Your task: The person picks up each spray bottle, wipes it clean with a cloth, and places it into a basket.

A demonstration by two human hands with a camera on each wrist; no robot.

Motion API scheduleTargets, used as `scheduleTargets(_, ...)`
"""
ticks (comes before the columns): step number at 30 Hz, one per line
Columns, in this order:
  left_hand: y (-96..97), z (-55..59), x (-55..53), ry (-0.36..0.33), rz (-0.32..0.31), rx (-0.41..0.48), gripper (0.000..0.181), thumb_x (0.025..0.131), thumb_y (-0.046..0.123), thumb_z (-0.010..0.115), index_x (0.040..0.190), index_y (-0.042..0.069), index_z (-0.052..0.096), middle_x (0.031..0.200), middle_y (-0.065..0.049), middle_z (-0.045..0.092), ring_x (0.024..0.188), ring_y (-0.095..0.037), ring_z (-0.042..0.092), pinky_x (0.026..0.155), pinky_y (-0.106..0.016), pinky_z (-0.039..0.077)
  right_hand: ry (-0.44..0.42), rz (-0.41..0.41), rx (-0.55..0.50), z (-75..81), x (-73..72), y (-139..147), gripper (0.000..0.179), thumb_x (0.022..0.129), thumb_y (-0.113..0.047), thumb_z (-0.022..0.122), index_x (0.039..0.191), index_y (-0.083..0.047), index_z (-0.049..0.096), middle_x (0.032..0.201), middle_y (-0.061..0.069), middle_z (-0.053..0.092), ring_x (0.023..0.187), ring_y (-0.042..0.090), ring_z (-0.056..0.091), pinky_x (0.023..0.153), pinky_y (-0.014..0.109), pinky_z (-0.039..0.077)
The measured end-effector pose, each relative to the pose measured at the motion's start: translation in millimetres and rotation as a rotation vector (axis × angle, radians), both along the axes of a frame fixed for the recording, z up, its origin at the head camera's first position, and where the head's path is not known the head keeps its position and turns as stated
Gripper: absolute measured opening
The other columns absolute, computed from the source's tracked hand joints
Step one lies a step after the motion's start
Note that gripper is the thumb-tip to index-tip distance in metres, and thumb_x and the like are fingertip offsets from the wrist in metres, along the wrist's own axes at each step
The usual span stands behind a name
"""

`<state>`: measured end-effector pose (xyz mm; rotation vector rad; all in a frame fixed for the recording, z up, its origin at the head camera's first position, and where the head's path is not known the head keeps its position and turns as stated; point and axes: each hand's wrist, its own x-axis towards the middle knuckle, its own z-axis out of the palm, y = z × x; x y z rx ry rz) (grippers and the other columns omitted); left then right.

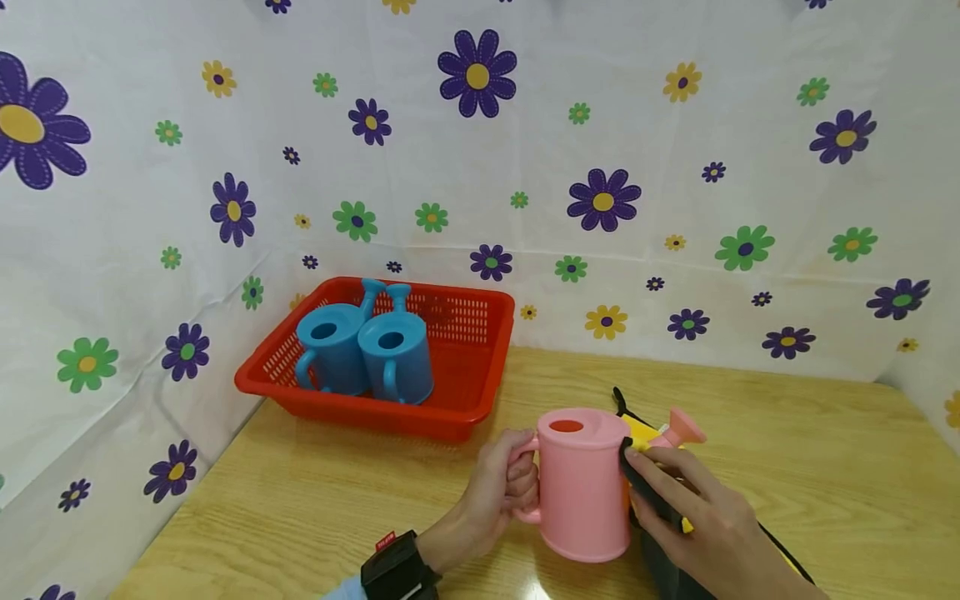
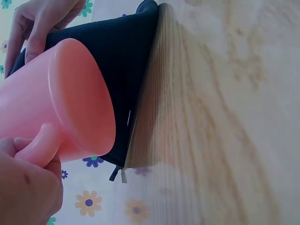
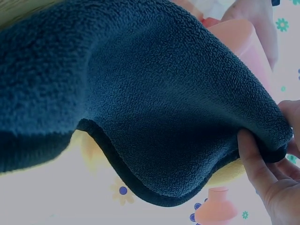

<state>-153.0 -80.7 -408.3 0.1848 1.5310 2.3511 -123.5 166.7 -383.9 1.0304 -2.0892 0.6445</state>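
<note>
A pink toy watering can (image 1: 585, 496) is held upright by my left hand (image 1: 495, 487), whose fingers curl round its handle. Its spout (image 1: 681, 428) points right, beyond the cloth. My right hand (image 1: 712, 517) pinches the edge of a plush cloth (image 3: 150, 98), dark grey on one face and yellow on the other, with black trim. The cloth lies against the can's right side and hangs down to the table. In the left wrist view, the can's base (image 2: 89, 93) is tilted toward the camera, in front of the dark cloth (image 2: 117, 51).
A red plastic basket (image 1: 465, 417) stands at the back left of the wooden table (image 1: 825, 467). Two blue watering cans (image 1: 397, 358) stand side by side in its left part. A white flower-patterned sheet (image 1: 525, 150) hangs behind the table and on its left side.
</note>
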Motion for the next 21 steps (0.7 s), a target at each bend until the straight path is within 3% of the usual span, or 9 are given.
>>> scheduleTargets(4, 1.2, 1.8, 0.9, -0.004, 0.015, -0.001, 0.049, 0.1, 0.033, 0.046, 0.058, 0.015, 0.028, 0.049, 0.007, 0.026, 0.041, -0.006, 0.025, 0.044, -0.02, 0.022, -0.047, -0.038, 0.022, 0.5, 0.3, 3.5, 0.052, 0.103, -0.045, 0.044, 0.127, -0.005, 0.067, 0.111, 0.007, 0.063, 0.093, 0.011, 0.058, 0.082, 0.009, 0.05)
scheduleTargets(14, 1.1, 5.3, -0.1, -0.046, 0.097, 0.016, 0.049, 0.1, 0.037, 0.046, 0.061, 0.014, 0.026, 0.052, 0.006, 0.024, 0.044, -0.008, 0.024, 0.047, -0.024, 0.02, 0.02, 0.018, -0.014, -13.1, -4.9, 1.3, 0.044, 0.104, -0.038, 0.046, 0.122, -0.005, 0.069, 0.104, 0.005, 0.063, 0.079, 0.011, 0.061, 0.064, 0.01, 0.046)
scheduleTargets(21, -0.6, 7.3, -0.3, -0.065, 0.082, 0.026, 0.049, 0.1, 0.037, 0.046, 0.06, 0.015, 0.026, 0.051, 0.007, 0.025, 0.043, -0.007, 0.024, 0.046, -0.023, 0.02, 0.013, 0.016, 0.013, -12.0, -6.7, 5.1, 0.046, 0.105, -0.039, 0.043, 0.122, -0.005, 0.067, 0.105, 0.006, 0.06, 0.074, 0.01, 0.059, 0.059, 0.009, 0.044)
